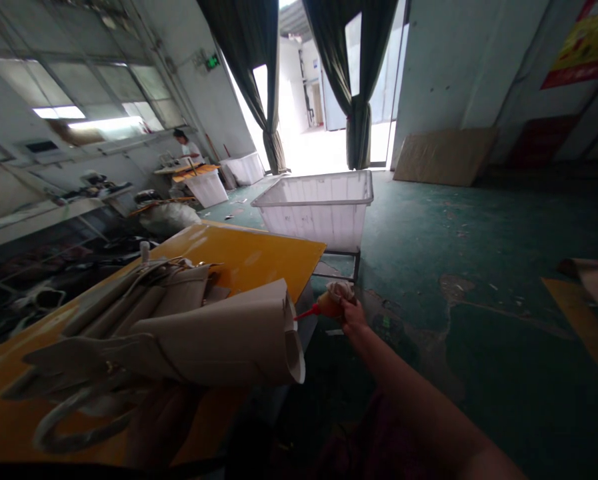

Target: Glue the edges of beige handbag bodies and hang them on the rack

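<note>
My right hand [353,316] is shut around an orange squeeze bottle [329,305] with a thin red nozzle pointing left. A pale cloth [339,289] is bunched over the bottle's top. To the left, a large rolled piece of beige leather [213,340], probably part of a bag, lies on a yellow board [251,257], with a strap loop hanging below it. A blurred shape that may be my left hand [161,427] sits under the beige piece, and its fingers are hidden.
A white plastic bin [319,210] on a metal stand stands just past the yellow board. Green worn floor [429,267] spreads to the right. Farther back, a person [186,147] works at a bench near more white bins. A curtained doorway [309,87] is bright.
</note>
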Action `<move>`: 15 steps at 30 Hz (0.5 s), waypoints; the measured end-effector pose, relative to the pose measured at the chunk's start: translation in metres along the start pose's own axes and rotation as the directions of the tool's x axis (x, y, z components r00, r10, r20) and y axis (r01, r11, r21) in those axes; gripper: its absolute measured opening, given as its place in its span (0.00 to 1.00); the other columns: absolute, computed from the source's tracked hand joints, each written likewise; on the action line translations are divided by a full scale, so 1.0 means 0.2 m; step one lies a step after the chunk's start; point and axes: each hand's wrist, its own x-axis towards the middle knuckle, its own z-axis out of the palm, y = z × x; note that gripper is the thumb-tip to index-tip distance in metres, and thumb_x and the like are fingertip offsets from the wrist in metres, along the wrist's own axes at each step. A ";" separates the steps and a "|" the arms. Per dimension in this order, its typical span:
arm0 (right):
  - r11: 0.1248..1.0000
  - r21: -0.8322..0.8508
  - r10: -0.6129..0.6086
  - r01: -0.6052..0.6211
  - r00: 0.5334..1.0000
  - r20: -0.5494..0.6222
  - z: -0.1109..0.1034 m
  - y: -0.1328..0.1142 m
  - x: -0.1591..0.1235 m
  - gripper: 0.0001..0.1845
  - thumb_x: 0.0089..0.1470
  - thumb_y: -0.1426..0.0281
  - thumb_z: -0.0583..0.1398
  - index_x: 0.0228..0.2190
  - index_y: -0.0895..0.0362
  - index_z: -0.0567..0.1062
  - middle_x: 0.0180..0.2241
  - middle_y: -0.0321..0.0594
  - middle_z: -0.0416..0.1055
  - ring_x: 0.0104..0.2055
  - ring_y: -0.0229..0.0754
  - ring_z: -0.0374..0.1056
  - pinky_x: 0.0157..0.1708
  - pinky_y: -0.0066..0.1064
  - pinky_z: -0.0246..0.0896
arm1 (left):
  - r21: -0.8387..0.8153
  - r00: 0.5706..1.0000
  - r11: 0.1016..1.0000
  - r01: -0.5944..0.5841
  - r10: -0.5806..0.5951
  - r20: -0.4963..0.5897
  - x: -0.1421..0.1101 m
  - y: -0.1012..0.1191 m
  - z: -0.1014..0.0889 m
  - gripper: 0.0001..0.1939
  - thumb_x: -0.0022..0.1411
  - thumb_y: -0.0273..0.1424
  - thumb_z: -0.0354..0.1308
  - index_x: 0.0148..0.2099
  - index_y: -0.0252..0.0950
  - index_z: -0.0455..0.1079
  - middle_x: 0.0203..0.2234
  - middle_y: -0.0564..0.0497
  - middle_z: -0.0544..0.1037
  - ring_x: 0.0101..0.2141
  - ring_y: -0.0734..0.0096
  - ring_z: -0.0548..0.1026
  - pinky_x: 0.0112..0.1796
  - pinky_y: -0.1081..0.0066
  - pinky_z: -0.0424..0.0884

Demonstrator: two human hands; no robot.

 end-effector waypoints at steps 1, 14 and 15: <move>1.000 -0.011 0.011 -0.011 1.000 0.009 -0.02 0.00 -0.02 0.28 0.25 0.68 0.76 0.34 0.55 0.77 0.29 0.36 0.79 0.29 0.47 0.74 0.23 0.33 0.71 | -0.019 1.000 1.000 0.006 -0.006 0.013 0.01 0.00 0.00 0.15 0.58 0.20 0.59 0.40 0.47 0.69 0.23 0.57 0.79 0.23 0.60 0.78 0.27 0.64 0.74; 0.999 -0.047 0.026 -0.025 0.999 0.031 -0.10 -0.09 -0.16 0.28 0.25 0.68 0.77 0.33 0.57 0.78 0.28 0.38 0.79 0.28 0.48 0.74 0.22 0.35 0.72 | -0.022 0.993 0.994 0.106 -0.105 0.052 0.04 0.09 -0.03 0.11 0.61 0.19 0.58 0.35 0.44 0.68 0.22 0.55 0.78 0.23 0.63 0.76 0.28 0.66 0.72; 0.999 -0.042 0.028 -0.027 0.999 0.038 -0.11 -0.09 -0.16 0.28 0.25 0.68 0.77 0.33 0.57 0.78 0.28 0.38 0.79 0.29 0.49 0.75 0.23 0.35 0.72 | -0.029 0.990 0.992 0.125 -0.123 0.062 0.03 0.09 -0.03 0.12 0.61 0.20 0.58 0.35 0.44 0.69 0.22 0.55 0.78 0.22 0.62 0.76 0.28 0.65 0.72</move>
